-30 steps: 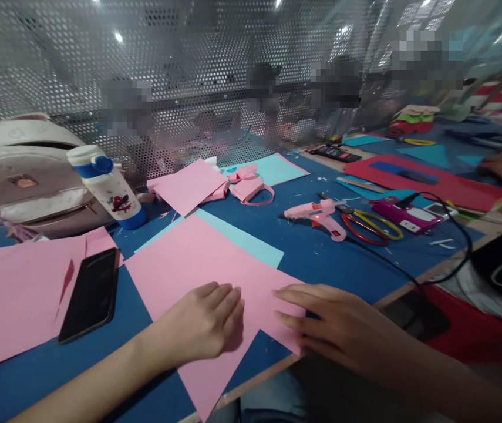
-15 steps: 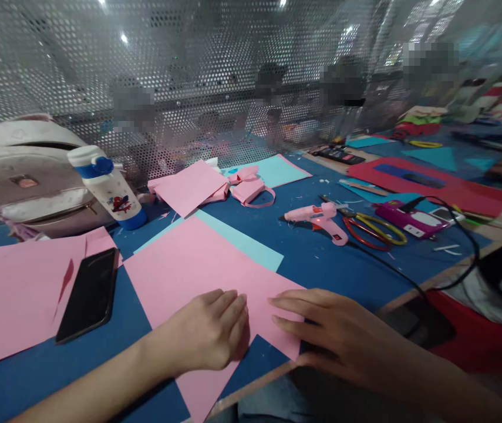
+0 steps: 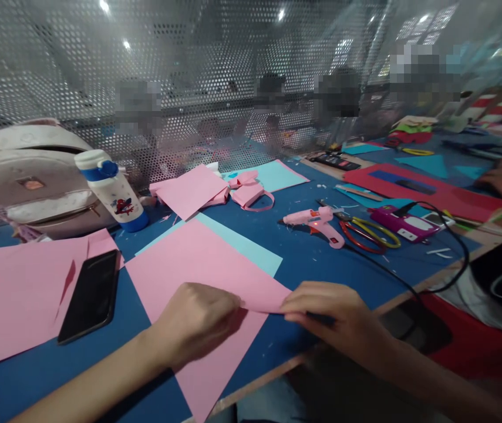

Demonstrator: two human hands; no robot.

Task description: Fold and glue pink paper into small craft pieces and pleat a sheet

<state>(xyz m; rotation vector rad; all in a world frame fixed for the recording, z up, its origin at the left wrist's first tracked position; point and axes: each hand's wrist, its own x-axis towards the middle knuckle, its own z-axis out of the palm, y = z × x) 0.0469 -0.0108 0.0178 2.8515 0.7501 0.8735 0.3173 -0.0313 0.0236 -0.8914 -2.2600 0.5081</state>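
Since the earlier frame, the right part of the pink sheet (image 3: 189,264) has been bent upward, and its edge is now pinched by the right hand (image 3: 334,305). The left hand (image 3: 200,317) is curled narrowly over the sheet; whether paper is gripped cannot be told. The sheet is spread between and beyond the hands, partly over a light blue sheet (image 3: 246,238) on the tabletop (image 3: 321,270). Farther right, a pink glue gun (image 3: 314,220) is laid.
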